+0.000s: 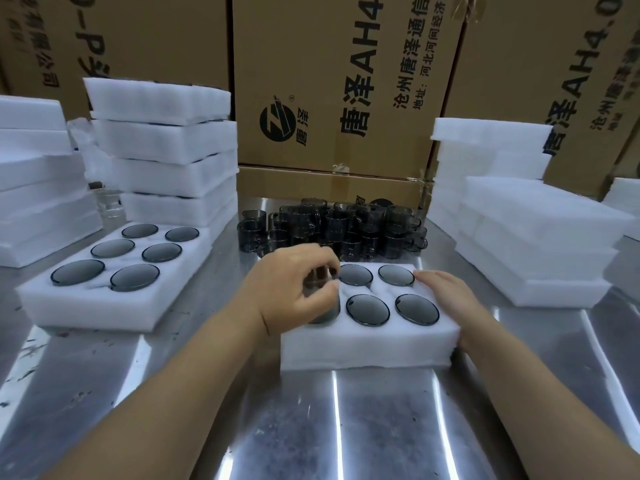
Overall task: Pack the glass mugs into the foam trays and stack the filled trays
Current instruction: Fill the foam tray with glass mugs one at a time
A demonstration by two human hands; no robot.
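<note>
Steel tabletop point(311, 427) fronts tall cardboard boxes point(329, 81). On its near middle lies a foam tray point(363, 341) with four dark mugs seated in its right and middle holes. The left hand point(298, 289) curls its fingers round a glass mug point(323, 310) at the tray's near-left hole. The right hand point(446, 299) rests with straight fingers on the tray's right edge. Loose mugs point(332, 230) cluster just beyond; a filled tray point(104, 299) sits left.

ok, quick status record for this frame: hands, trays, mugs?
left hand: grips a mug over the left end of the front tray
right hand: rests flat on that tray's right edge
front tray: four mugs seated in view, left slots hidden by the hand
left tray: six mugs, full
loose mugs: cluster behind the front tray
foam stacks: both sides of the table
</note>
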